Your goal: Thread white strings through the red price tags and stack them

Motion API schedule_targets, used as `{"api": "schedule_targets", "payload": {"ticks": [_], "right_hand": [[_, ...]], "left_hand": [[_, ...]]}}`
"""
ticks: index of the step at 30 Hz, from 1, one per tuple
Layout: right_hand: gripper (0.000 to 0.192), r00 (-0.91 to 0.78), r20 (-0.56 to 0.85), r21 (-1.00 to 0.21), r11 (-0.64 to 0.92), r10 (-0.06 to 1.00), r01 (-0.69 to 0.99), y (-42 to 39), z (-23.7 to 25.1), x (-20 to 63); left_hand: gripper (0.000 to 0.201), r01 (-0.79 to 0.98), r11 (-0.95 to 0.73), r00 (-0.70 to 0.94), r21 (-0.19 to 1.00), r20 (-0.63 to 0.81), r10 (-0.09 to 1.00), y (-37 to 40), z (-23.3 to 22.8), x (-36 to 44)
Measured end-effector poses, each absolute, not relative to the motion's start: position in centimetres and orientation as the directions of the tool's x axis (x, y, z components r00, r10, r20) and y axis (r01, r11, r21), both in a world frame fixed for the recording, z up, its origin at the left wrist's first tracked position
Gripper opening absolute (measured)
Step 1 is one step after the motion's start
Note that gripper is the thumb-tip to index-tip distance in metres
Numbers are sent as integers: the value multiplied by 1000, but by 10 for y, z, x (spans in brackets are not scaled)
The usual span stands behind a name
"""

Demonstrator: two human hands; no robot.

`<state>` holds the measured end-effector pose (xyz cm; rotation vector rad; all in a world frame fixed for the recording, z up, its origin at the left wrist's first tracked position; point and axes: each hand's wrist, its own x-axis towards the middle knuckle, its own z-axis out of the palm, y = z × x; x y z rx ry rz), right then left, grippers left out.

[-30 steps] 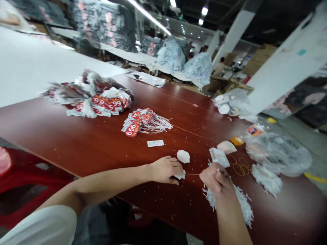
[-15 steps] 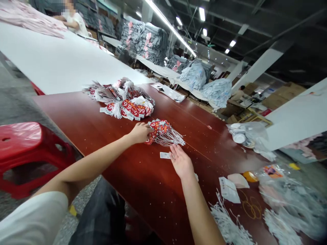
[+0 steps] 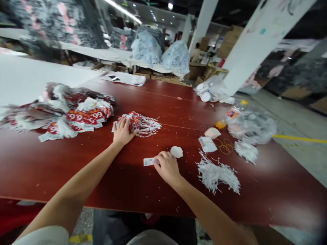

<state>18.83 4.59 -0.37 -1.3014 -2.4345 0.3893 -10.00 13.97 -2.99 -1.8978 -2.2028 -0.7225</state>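
My left hand [image 3: 123,132] lies palm down over the near left end of a bunch of red hang tags [image 3: 133,119], fingers spread and thumb apart. White strings [image 3: 149,126] fan out from this bunch to the right. Further right and nearer, my right hand [image 3: 168,166] has its fingertips closed on the right end of a small white printed label [image 3: 148,162] lying on the table. Just beyond the right hand is a round white piece [image 3: 176,151]. A large heap of similar tags [image 3: 84,117] with white strings sits to the left.
On the reddish-brown table [image 3: 122,190], loose white strings [image 3: 217,175], a stack of white labels [image 3: 207,144], yellow rubber bands [image 3: 224,147] and a clear plastic bag [image 3: 251,126] lie to the right. A phone [image 3: 114,78] rests on papers at the back. Piled garments [image 3: 146,46] stand beyond.
The view has turned right and levelled. My right hand, earlier open with fingers raised beside the strings, has come down onto the label. My left hand stays at the tag bunch.
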Motion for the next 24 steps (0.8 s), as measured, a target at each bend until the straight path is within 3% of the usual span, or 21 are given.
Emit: {"api": "schedule_targets", "payload": {"ticks": [5,8,10,13,15,19,21,24], "right_hand": [[12,-454,194,-499,486,870,718,34,0,191],[16,-449,206,-562,481,869,673,31,10,198],[23,-440,200,-602,464,875,650,26,20,213],[16,-369,151,-632,376,917,677,20,34,256],[14,-273,107,-618,279,956,735,21,42,296],[14,-92,-5,-545,74,996,835,48,57,374],[16,-15,-35,-510,-5,999,860,71,62,404],[29,128,6,-486,-109,992,867,110,61,436]], "left_hand": [[61,959,-60,-127,276,611,782,119,-14,-93],[44,915,-278,-1,290,693,721,104,1,-63],[31,833,-476,180,280,677,714,96,7,-25],[27,673,-687,499,275,516,696,85,5,44],[42,652,-700,574,292,413,707,79,0,83],[72,749,-596,479,289,386,788,71,-12,113],[71,743,-605,467,285,427,775,65,-13,109],[54,696,-650,480,305,476,737,59,-3,110]]}}
